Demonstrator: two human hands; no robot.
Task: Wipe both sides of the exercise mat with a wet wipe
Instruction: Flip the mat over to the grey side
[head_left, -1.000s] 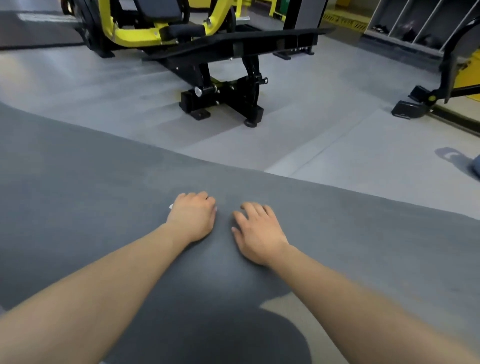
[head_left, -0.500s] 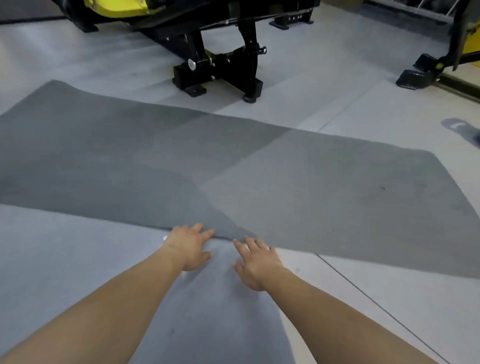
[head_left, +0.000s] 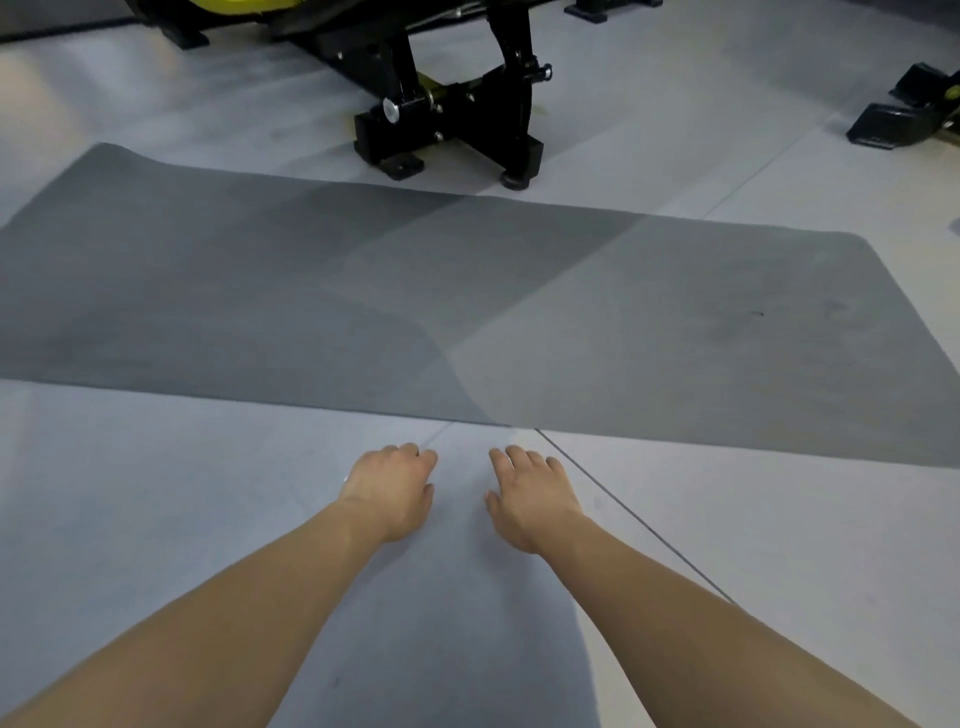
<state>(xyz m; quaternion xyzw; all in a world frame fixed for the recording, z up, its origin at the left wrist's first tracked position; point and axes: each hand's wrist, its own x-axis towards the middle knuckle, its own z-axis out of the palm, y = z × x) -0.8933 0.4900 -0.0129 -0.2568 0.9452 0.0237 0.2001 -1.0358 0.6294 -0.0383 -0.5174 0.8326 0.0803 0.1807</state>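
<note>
The dark grey exercise mat (head_left: 571, 322) lies flat on the pale gym floor, stretching from left to right across the view. Its far left corner is slightly raised. Both my hands hover palm down over the floor just short of the mat's near edge, touching nothing on it. My left hand (head_left: 392, 488) has its fingers curled under, and a tiny white bit of the wet wipe (head_left: 346, 479) peeks out at its outer side. My right hand (head_left: 530, 493) is empty, with its fingers loosely spread.
A black and yellow exercise machine (head_left: 457, 114) stands just beyond the mat's far edge. Another machine's black foot (head_left: 904, 119) sits at the far right. A floor seam (head_left: 623, 514) runs diagonally beside my right hand.
The mat, which was raised close under my hands, has dropped away and now lies flat on the floor. Both hands have let go of its edge and drawn back.
</note>
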